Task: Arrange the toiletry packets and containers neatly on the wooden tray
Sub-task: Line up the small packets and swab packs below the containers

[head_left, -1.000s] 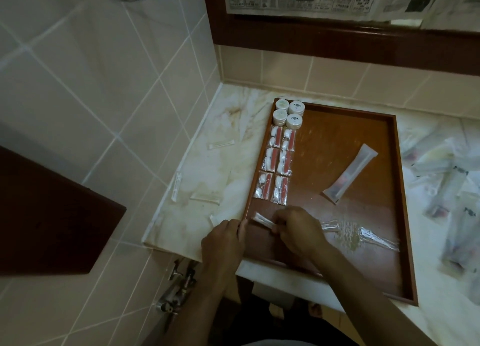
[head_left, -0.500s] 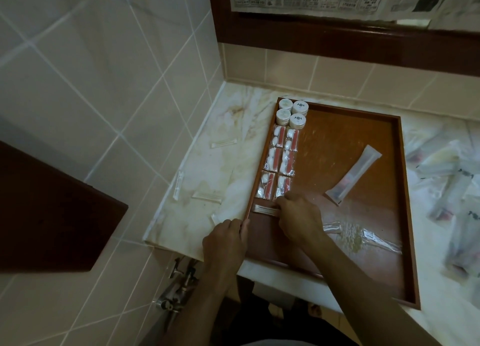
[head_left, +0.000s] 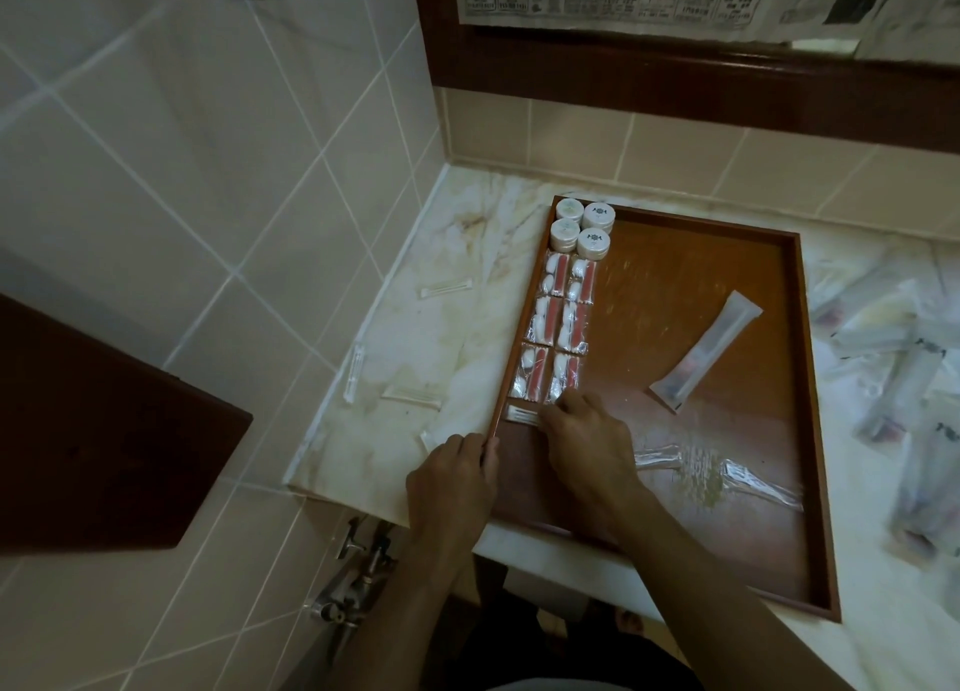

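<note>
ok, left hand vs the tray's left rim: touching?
Touching. The head view shows the left hand with its fingertips against the left rim of the wooden tray, no gap between them. The right hand is inside the tray on a small packet.

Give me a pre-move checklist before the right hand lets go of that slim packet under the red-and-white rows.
1. Slim packet inside the wooden tray, against its left wall: ok.
2. Packet level below the red-and-white packets: ok, roughly square to them.
3. Right hand on the packet's right end: ok; its exact grip cannot tell.
4. Left hand steadying the tray's left edge: ok.
5. Four round containers grouped in the far-left corner: ok.
6. Long white tube packet lying diagonally mid-tray: not ok.
</note>
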